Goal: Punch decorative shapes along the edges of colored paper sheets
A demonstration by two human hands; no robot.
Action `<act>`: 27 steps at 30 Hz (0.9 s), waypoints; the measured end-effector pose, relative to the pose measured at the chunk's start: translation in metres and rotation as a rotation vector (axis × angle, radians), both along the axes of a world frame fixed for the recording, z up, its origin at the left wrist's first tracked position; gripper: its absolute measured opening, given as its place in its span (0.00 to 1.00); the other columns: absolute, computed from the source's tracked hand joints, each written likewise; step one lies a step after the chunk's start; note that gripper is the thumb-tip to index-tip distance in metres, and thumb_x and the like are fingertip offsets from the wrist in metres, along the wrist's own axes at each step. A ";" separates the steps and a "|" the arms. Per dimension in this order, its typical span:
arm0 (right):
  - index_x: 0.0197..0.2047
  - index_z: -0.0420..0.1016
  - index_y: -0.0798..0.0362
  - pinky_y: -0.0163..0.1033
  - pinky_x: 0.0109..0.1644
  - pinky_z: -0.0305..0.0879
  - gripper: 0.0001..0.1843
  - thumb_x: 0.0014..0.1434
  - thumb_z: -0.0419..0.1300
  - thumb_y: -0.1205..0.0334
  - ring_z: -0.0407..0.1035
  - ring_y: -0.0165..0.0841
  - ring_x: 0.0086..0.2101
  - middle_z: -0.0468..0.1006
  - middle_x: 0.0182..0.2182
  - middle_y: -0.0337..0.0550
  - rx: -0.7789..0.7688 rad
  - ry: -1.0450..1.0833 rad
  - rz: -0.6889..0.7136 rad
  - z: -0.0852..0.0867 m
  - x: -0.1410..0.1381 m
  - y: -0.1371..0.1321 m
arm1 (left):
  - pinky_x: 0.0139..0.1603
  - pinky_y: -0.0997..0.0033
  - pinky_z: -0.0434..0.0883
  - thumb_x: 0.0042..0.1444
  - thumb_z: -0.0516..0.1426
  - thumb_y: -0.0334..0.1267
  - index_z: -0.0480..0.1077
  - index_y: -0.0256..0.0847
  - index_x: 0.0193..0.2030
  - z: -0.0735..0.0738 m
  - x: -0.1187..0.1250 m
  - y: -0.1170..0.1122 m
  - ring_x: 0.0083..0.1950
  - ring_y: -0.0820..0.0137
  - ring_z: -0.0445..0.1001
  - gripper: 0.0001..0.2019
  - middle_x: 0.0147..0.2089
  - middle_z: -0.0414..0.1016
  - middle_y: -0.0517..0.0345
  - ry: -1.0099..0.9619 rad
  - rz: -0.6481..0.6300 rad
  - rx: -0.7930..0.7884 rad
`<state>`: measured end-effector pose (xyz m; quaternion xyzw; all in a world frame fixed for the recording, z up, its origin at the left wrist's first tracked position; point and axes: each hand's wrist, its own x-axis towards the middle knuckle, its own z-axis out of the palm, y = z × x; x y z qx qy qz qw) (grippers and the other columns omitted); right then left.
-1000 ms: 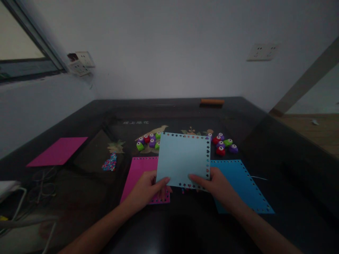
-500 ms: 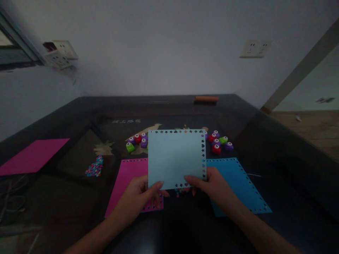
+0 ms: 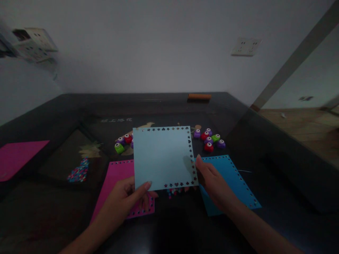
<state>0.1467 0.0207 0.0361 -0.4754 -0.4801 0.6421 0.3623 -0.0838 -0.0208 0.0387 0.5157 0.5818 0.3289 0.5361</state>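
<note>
A light blue square sheet of paper [image 3: 162,158] is held up facing me. Star and heart holes are punched along its top, right and part of its bottom edge. My left hand [image 3: 127,197] pinches the lower left corner, thumb in front. At the right edge, my right hand [image 3: 214,183] is closed against the sheet, its thumb up beside the rim; the other fingers are mostly hidden. Behind lie a pink punched sheet [image 3: 116,176] on the left and a blue punched sheet [image 3: 225,187] on the right.
Several craft punches [image 3: 209,139] in red, purple and green stand right of the sheet; more punches [image 3: 119,148] are partly covered on the left. Colored paper bits [image 3: 79,172] are heaped at left near another pink sheet [image 3: 21,157]. An orange-brown stick [image 3: 199,96] lies by the wall.
My right hand has shifted from the lower right corner up to the right edge, its thumb off the front. The view has turned slightly right; my left hand keeps its pinch.
</note>
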 end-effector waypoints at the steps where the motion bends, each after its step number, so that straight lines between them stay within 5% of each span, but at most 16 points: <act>1: 0.24 0.74 0.53 0.38 0.28 0.60 0.33 0.57 0.48 0.33 0.67 0.33 0.23 0.75 0.20 0.45 0.014 0.025 0.045 0.001 -0.001 -0.001 | 0.22 0.68 0.67 0.45 0.58 0.56 0.70 0.44 0.23 0.001 0.000 0.000 0.17 0.67 0.69 0.17 0.14 0.70 0.60 -0.003 0.007 0.006; 5: 0.28 0.75 0.55 0.35 0.25 0.58 0.27 0.54 0.56 0.36 0.68 0.30 0.23 0.77 0.22 0.45 0.007 0.111 0.148 0.003 -0.010 -0.009 | 0.22 0.68 0.66 0.45 0.58 0.56 0.67 0.45 0.19 0.004 0.000 0.000 0.17 0.67 0.69 0.18 0.13 0.69 0.60 0.009 0.028 0.043; 9: 0.30 0.76 0.55 0.34 0.26 0.60 0.18 0.48 0.67 0.46 0.69 0.29 0.22 0.80 0.26 0.46 -0.068 0.195 0.101 -0.001 -0.018 -0.018 | 0.22 0.69 0.65 0.46 0.57 0.56 0.68 0.44 0.18 0.006 0.001 -0.002 0.17 0.67 0.69 0.18 0.14 0.71 0.58 0.039 0.023 0.066; 16: 0.28 0.77 0.54 0.34 0.25 0.62 0.15 0.48 0.67 0.50 0.69 0.29 0.21 0.80 0.24 0.45 -0.093 0.300 0.047 -0.006 -0.028 -0.026 | 0.20 0.70 0.65 0.46 0.57 0.55 0.66 0.44 0.18 0.008 0.006 -0.005 0.16 0.69 0.68 0.17 0.14 0.70 0.59 -0.012 0.016 0.062; 27: 0.24 0.75 0.56 0.35 0.25 0.62 0.16 0.42 0.70 0.51 0.68 0.30 0.20 0.76 0.18 0.41 -0.083 0.121 -0.075 -0.008 -0.026 -0.021 | 0.23 0.74 0.66 0.55 0.53 0.46 0.76 0.39 0.26 0.010 0.009 -0.014 0.21 0.69 0.72 0.15 0.19 0.76 0.55 0.109 -0.051 0.191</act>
